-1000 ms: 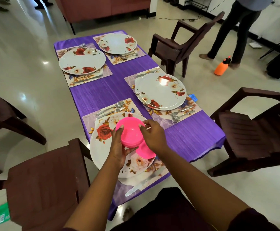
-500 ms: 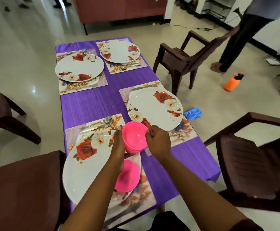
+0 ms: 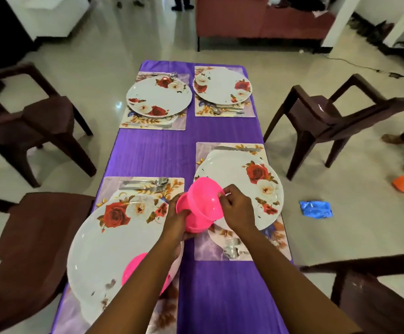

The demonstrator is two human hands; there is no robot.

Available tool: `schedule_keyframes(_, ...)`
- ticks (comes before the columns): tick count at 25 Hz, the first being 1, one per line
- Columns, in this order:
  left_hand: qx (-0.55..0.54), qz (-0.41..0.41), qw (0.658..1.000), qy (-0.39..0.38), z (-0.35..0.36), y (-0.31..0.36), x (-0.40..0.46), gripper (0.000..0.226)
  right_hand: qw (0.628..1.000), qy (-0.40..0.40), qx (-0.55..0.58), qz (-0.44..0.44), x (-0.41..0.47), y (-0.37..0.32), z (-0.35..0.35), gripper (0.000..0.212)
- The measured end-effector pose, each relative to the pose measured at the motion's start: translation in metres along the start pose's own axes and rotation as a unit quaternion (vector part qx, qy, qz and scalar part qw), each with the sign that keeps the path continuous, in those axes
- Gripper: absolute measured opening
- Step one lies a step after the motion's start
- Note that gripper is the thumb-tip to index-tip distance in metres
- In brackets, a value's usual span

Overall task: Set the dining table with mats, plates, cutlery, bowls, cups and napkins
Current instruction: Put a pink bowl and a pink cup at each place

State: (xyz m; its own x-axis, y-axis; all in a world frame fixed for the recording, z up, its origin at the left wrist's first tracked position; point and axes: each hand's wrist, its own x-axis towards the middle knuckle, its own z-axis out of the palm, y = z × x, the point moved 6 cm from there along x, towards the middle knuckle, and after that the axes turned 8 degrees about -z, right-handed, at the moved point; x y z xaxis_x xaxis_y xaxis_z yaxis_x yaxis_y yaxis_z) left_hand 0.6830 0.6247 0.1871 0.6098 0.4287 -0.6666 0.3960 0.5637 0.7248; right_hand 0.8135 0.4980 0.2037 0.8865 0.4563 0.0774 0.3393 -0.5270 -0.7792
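Pink bowls held mid-frame, between both my hands

Head view: my left hand [image 3: 175, 221] cups the stacked pink bowls [image 3: 202, 204] from below-left — my right hand [image 3: 238, 208] pinches the top rim; another pink bowl [image 3: 133, 267] sits on the lower-left plate [image 3: 104, 247].

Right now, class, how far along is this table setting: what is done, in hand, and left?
Done: four mats, floral plates and cutlery; one pink bowl sits on the near-left plate. In hand: both hands separate the stacked pink bowls. Left: other bowls; no cups or napkins visible.
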Motion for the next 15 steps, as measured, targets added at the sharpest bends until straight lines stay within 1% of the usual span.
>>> schedule_keyframes(5, -0.008, -0.008, 0.999, 0.04, 0.006, -0.007, -0.001, 0.035, 0.997, -0.07, 0.019, -0.036, 0.006, 0.006, 0.007, 0.011)
schedule_keyframes(8, -0.015, -0.015, 0.999, 0.039, 0.018, -0.013, -0.009, 0.028, 0.995, -0.085, 0.033, -0.035, -0.002, 0.012, 0.0, 0.01)
schedule_keyframes(10, -0.013, -0.016, 0.999, 0.035, 0.032, -0.016, -0.016, 0.02, 0.995, -0.082, 0.046, -0.016, -0.013, 0.017, -0.013, 0.01)
schedule_keyframes(11, -0.003, -0.012, 1.0, 0.029, 0.04, -0.018, -0.019, 0.021, 0.996, -0.077, 0.04, -0.01, -0.019, 0.021, -0.02, 0.009)
schedule_keyframes(13, 0.022, -0.012, 1.0, 0.007, 0.059, -0.028, -0.024, 0.024, 0.999, -0.046, 0.014, 0.007, -0.037, 0.032, -0.042, 0.007)
schedule_keyframes(15, 0.046, -0.028, 0.998, -0.028, 0.083, -0.047, -0.033, 0.021, 0.999, 0.003, -0.025, 0.031, -0.065, 0.047, -0.07, 0.008)
